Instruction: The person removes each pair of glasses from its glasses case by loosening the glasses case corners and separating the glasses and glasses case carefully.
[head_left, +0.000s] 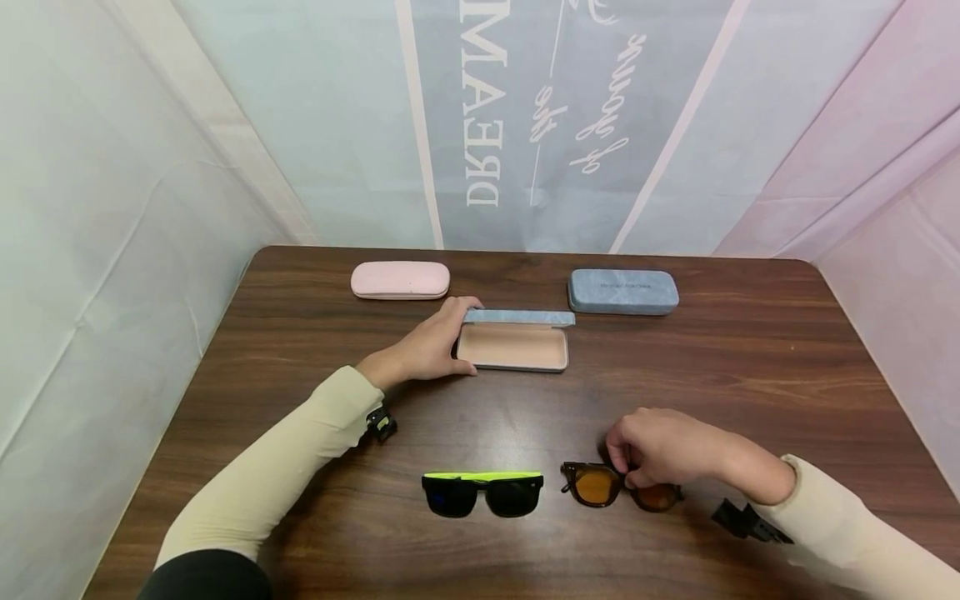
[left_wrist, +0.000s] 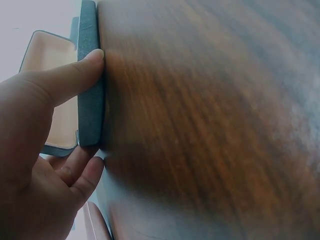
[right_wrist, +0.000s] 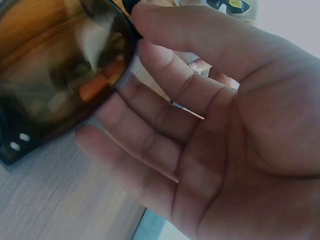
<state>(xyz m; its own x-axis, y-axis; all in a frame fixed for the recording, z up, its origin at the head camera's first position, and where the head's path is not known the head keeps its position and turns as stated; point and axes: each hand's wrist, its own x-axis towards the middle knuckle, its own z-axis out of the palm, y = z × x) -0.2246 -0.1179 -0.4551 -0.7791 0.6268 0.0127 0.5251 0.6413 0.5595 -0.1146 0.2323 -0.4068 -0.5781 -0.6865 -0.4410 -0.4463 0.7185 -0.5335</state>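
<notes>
An open blue glasses case point(head_left: 513, 347) with a beige lining lies on the table, its lid raised at the back. My left hand point(head_left: 427, 342) holds it by the left end. In the left wrist view the thumb point(left_wrist: 82, 70) presses the case's front wall, with the other fingers round its end. My right hand point(head_left: 667, 446) pinches dark-framed sunglasses with amber lenses point(head_left: 596, 485) at the bridge, between thumb and index finger. One amber lens point(right_wrist: 65, 65) fills the upper left of the right wrist view. To the left lie black sunglasses point(head_left: 513, 496) with lime-green temples.
A closed pink glasses case point(head_left: 401, 280) stands at the back left of the brown wooden table point(head_left: 750, 358). A closed blue glasses case point(head_left: 623, 292) is at the back right, just behind the open one. Printed cloth point(head_left: 360, 125) hangs along the table's far edge.
</notes>
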